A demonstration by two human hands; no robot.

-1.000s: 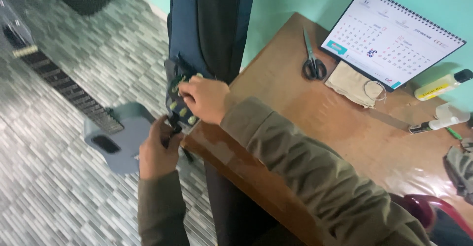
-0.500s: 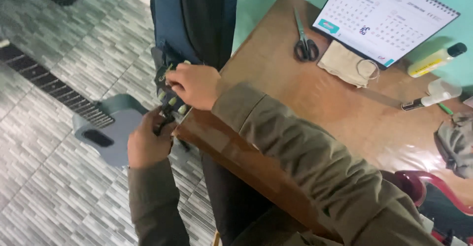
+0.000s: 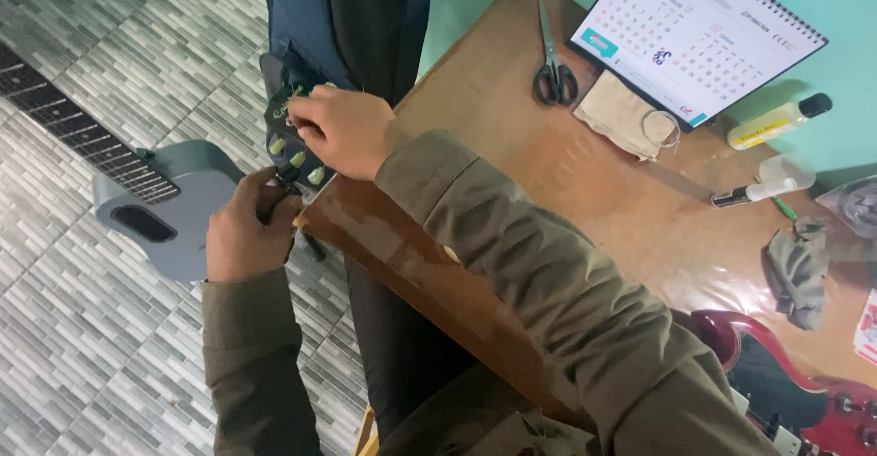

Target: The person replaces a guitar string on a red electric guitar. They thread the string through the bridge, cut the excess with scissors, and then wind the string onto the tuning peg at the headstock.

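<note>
A dark guitar headstock point(image 3: 290, 150) with pale green tuning pegs sticks out past the corner of the brown wooden table point(image 3: 512, 173). My right hand point(image 3: 340, 132) lies over the top of the headstock, fingers closed around it. Just below, my left hand point(image 3: 245, 232) pinches a small dark part at the headstock's lower edge, beside the pegs. Both arms wear olive sleeves. What the left fingers grip is too small to tell.
A grey-blue guitar point(image 3: 155, 209) lies on the grey tiled floor at left. A dark blue bag point(image 3: 347, 17) leans by the table. Scissors point(image 3: 551, 63), a beige cloth point(image 3: 621, 113), a desk calendar point(image 3: 694, 36), bottles point(image 3: 776, 120) and a grey rag point(image 3: 797, 269) sit on the table. A red guitar body point(image 3: 804, 392) shows lower right.
The view has shifted, so everything sits higher and further left in frame. Both hands stay on the headstock in the same grip; the red guitar has come into view.
</note>
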